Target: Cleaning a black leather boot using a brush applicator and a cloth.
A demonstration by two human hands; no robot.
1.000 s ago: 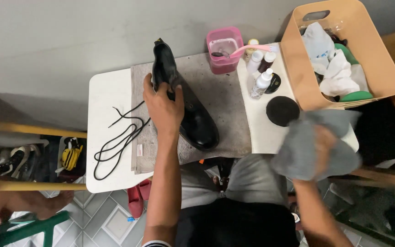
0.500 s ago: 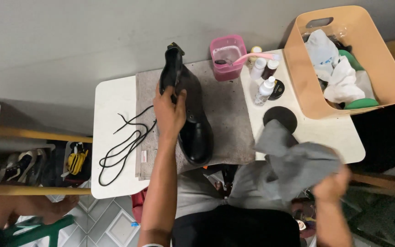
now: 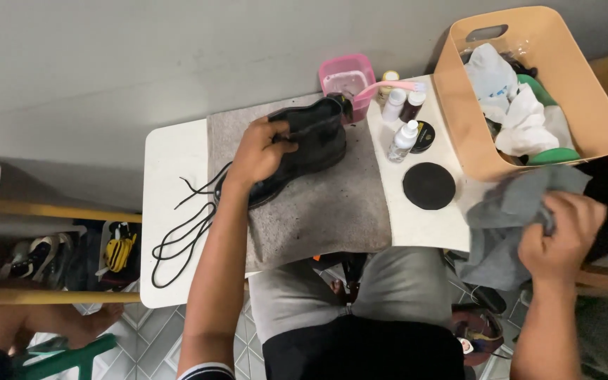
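Note:
My left hand [image 3: 260, 155] grips a black leather boot [image 3: 309, 144] that lies on its side on a grey mat [image 3: 318, 211] spread over a small white table [image 3: 170, 162]. The boot's toe points left and its opening faces a pink cup [image 3: 346, 76]. My right hand [image 3: 561, 236] holds a crumpled grey cloth [image 3: 508, 211] at the table's right edge, just below a tan plastic bin [image 3: 459, 112].
Black laces [image 3: 181, 236] lie loose on the table's left part. Small bottles [image 3: 402, 137], an open polish tin [image 3: 423, 137] and its round black lid [image 3: 428, 186] sit right of the mat. The bin holds white rags and green items. Shoes rest on a low rack [image 3: 58, 253] at left.
The boot has been turned from pointing away from me to lying across the mat. My right hand has brought the grey cloth back up to the table's right edge.

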